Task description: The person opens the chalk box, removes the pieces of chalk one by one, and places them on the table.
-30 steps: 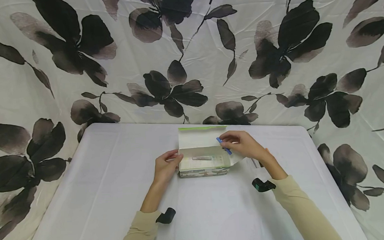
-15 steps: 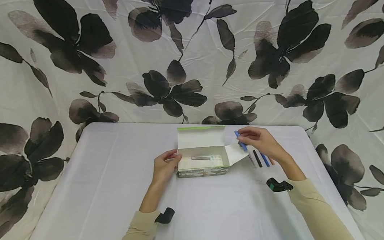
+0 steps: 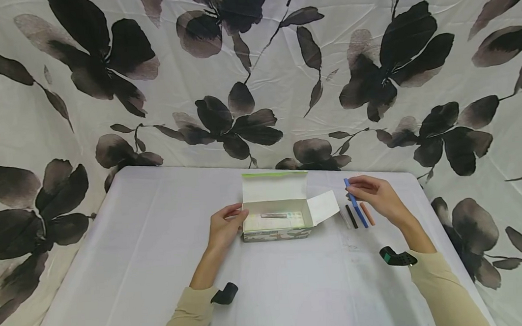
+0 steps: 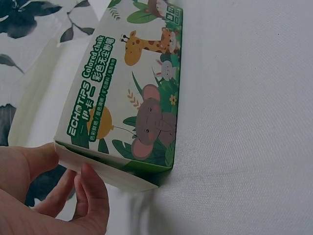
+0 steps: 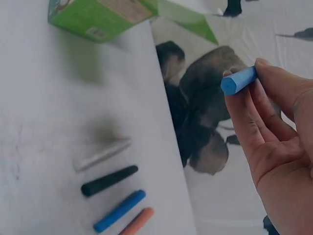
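A cardboard box of coloured chalk [image 3: 275, 235], its lid and right flap open, sits near the table's far edge. Its printed side [image 4: 146, 98] shows animals in the left wrist view. My left hand [image 3: 223, 229] pinches the box's left end flap [image 4: 110, 171] between thumb and fingers. Right of the box, my right hand [image 3: 378, 198] holds a blue chalk stick [image 5: 238, 81] by thumb and fingertips, above the table. Beneath it lie a white chalk [image 5: 101, 154], a black chalk [image 5: 110, 180], another blue chalk [image 5: 120, 211] and an orange chalk [image 5: 137, 223], in a row.
Inside the box, pale contents and a small grey strip [image 3: 273, 215] are visible. A white cloth covers the table [image 3: 285, 289]. Behind its far edge hangs a floral-print sheet [image 3: 257, 84]. The right flap [image 3: 323, 207] sticks out towards the chalk row.
My right hand has moved right with the blue chalk, from over the box's right end to above the chalk row, which now shows. My left hand has stayed at the box.
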A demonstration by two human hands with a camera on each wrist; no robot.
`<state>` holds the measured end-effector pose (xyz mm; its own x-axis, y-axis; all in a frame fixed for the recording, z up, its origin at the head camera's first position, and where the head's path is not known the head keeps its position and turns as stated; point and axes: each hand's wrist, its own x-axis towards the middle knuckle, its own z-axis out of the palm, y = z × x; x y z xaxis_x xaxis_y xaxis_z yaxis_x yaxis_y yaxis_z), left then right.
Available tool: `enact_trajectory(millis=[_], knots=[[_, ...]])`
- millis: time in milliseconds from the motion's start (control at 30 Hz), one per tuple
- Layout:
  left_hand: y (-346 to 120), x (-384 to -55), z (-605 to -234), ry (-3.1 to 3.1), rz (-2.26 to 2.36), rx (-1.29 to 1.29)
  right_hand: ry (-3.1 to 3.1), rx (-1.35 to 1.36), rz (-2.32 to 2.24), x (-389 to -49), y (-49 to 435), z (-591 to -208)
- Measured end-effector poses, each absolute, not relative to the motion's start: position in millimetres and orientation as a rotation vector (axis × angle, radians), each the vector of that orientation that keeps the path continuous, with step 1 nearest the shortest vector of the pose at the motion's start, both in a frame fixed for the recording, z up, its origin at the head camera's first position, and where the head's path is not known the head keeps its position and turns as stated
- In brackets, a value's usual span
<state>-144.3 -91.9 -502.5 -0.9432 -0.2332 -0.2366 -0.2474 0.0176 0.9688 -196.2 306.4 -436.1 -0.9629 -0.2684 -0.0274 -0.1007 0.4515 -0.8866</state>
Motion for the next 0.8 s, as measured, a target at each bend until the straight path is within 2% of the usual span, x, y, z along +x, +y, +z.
enact_trajectory(millis=[800], knots=[[-92, -144, -501, 2.235, 2.143, -0.539, 2.733, -0.054, -1.407, -182, 359, -488]])
